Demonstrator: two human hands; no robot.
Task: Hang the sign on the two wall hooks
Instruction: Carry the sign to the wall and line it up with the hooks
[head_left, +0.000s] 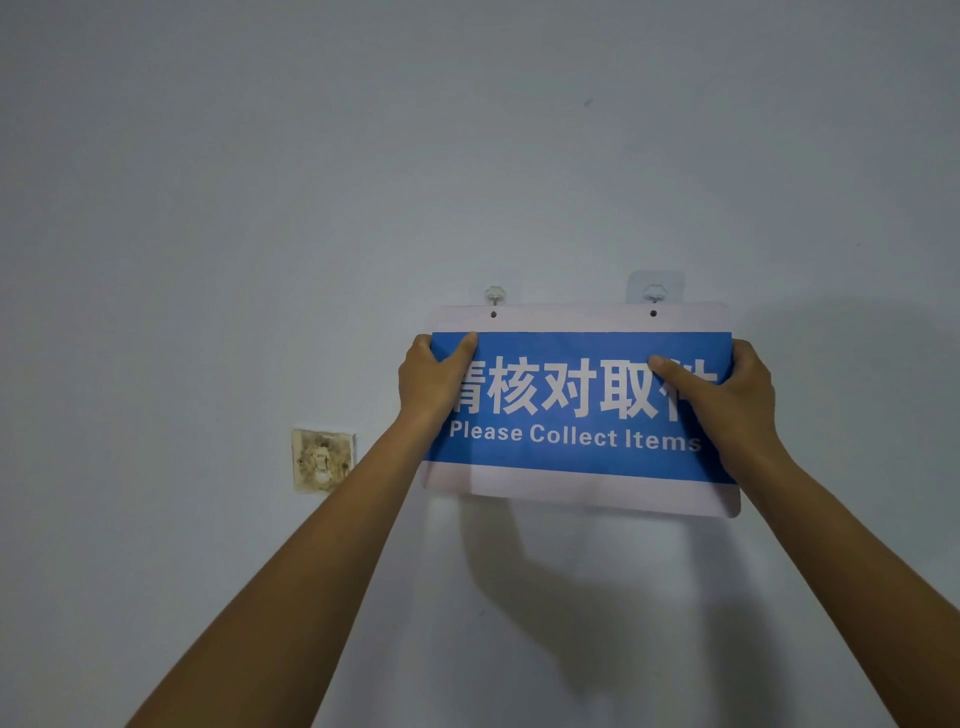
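Head camera, the only view here: the sign (579, 410) is held flat against the wall (260, 208), long side running left to right, printed face toward the camera and text right way up. The left hand (434, 379) is clamped on the left edge, thumb over the front, and the right hand (727, 395) is clamped on the right edge the same way, so both are equally on it.

What matters is the gap at the top. The two small holes, left hole (493, 314) and right hole (653, 313), sit just below the left hook (495, 294) and right hook (655, 293), nearly straight underneath. The top edge looks about level with the hook line.

My guess is the sign isn't hung yet. It needs a short lift straight up, then easing both holes over the hook tips together.
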